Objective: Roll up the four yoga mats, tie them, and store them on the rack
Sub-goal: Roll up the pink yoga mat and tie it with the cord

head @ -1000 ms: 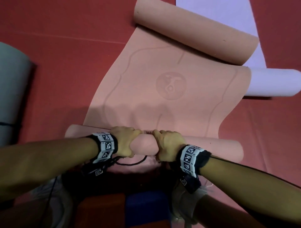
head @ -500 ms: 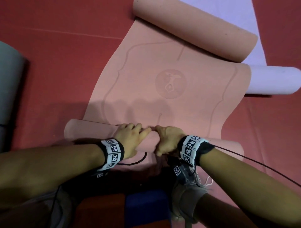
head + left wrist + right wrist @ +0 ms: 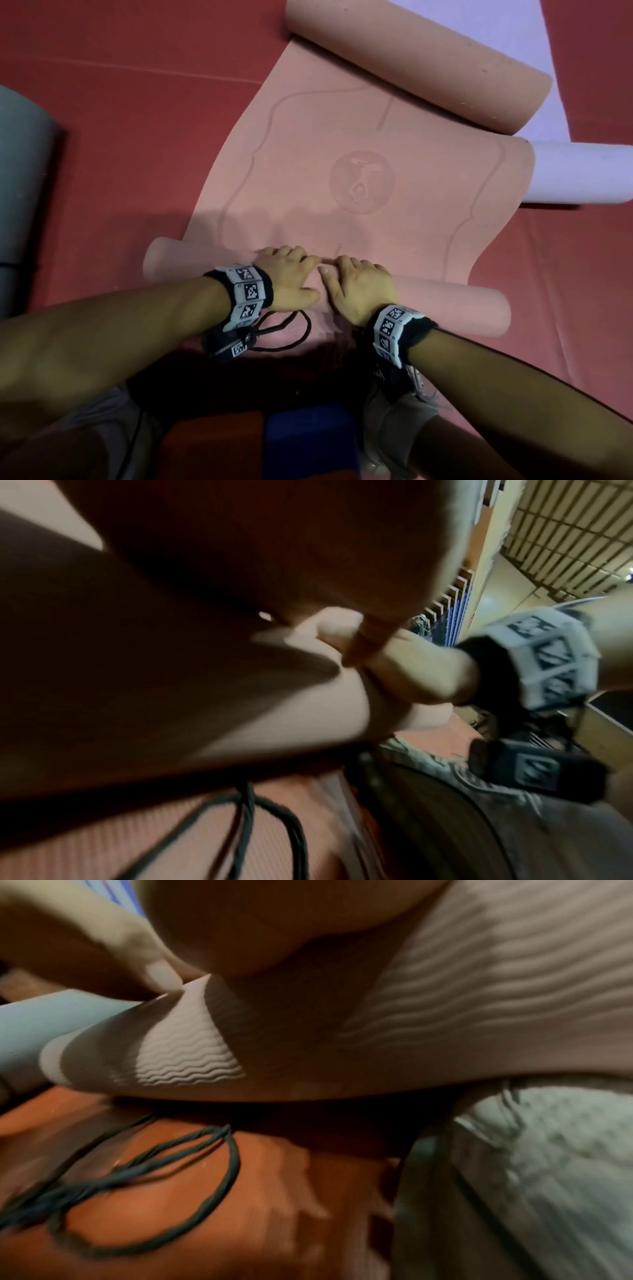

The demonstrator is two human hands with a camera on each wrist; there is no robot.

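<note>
A pink yoga mat lies on the red floor, rolled at both ends. Its near roll runs across in front of me, and the far roll lies at the top. My left hand and right hand sit side by side on the middle of the near roll, fingers curled over its top and far side, thumbs almost meeting. The left wrist view shows the right hand wrapped on the roll. A black cord lies looped on the floor just behind the roll.
A lavender mat roll pokes out from under the pink mat at the right. A grey mat roll lies at the left edge. An orange block and a blue block sit near my feet, beside a shoe.
Both hands have slid from the near side of the roll up over its top. The near roll has turned forward, a little farther along the mat.
</note>
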